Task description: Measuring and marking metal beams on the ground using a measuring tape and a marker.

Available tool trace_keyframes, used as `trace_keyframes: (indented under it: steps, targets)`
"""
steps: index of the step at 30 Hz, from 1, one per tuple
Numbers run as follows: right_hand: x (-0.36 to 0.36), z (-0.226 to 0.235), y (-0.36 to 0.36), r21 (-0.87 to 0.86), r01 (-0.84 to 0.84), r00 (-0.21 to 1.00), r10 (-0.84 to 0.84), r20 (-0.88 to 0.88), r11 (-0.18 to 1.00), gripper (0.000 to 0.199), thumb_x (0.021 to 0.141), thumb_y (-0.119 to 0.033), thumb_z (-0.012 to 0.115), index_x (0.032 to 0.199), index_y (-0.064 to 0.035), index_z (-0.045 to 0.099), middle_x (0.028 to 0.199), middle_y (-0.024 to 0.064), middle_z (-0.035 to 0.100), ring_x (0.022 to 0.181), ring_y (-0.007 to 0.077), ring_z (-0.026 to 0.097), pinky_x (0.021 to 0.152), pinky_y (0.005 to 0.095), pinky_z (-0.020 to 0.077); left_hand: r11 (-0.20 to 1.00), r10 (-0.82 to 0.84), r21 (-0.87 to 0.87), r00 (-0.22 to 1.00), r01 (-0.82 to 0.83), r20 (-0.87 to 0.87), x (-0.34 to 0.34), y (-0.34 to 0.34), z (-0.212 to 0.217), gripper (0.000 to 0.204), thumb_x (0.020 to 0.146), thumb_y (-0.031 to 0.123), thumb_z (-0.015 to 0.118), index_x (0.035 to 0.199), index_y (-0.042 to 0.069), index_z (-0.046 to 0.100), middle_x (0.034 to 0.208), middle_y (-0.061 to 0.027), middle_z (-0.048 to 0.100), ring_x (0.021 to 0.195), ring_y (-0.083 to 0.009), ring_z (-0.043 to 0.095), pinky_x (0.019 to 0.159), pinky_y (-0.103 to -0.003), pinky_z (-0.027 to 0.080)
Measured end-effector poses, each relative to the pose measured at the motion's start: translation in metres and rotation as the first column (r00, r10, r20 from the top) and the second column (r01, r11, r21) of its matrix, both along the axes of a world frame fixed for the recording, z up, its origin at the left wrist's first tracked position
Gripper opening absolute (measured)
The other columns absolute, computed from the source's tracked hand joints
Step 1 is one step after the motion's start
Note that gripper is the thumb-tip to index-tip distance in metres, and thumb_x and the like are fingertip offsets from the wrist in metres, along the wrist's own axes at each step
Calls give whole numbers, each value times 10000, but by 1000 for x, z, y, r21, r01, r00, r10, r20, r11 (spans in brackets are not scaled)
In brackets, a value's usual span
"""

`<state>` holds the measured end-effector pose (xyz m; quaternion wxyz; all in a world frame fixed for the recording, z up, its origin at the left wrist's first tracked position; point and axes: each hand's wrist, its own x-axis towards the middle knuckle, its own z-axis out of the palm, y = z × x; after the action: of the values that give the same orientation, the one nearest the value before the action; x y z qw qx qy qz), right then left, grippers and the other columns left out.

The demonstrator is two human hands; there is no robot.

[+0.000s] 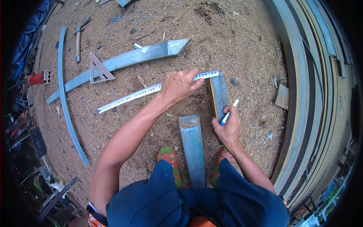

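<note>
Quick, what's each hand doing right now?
Left hand: open, pressing the tape measure flat.
Right hand: closed, holding a marker pen.

I am stretching my left hand (177,86) far forward, palm down, fingers spread flat (arm nearly straight). I am keeping my right hand (228,128) closer in, fingers curling in a writing grip.

- Sawdust-covered ground (242,45) carries everything.
- Short steel bar (218,94) and a steel tube (193,149) lie near the middle.
- Tape measure (130,96) stretches leftwards.
- Long angle-cut beam (124,60), metal triangle square (99,70), hammer (78,39) and curved strip (66,102) lie further left.
</note>
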<state>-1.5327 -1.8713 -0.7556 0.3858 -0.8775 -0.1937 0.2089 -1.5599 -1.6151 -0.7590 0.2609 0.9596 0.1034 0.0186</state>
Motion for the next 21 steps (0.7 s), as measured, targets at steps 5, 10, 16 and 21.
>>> trace_keyframes:
  steps: [5,10,16,21]
  targets:
    - [1,-1,-1,4,-8,1000,8,29,1000,431,775,-98,782,1071,-39,474,784,170,598,655,318,624,615,449,506,999,-6,37,1000,7,-8,5,-3,-2,329,994,402,619,990,73,625,798,-176,723,668,-361,722,583,-493,580]
    - [1,0,0,1,-5,1000,5,15,1000,428,775,-96,782,1067,-40,475,776,165,598,647,315,622,608,441,504,997,-29,76,1000,30,-11,9,-7,-4,345,993,406,628,949,63,613,807,-174,723,671,-371,718,596,-497,577]
    - [0,-2,-1,6,0,1000,0,2,1000,426,773,-92,782,1064,-40,476,767,161,595,641,314,619,604,439,502,998,-27,64,1000,26,16,11,-8,-7,341,988,420,605,1035,86,656,801,-184,737,675,-359,734,600,-506,593]
    - [1,-5,-2,6,-5,1000,5,18,1000,425,772,-89,782,1063,-40,476,774,162,597,641,316,619,604,440,502,996,-4,87,1000,7,-31,14,-11,1,393,972,478,611,984,91,676,725,-166,722,627,-334,727,597,-493,591]
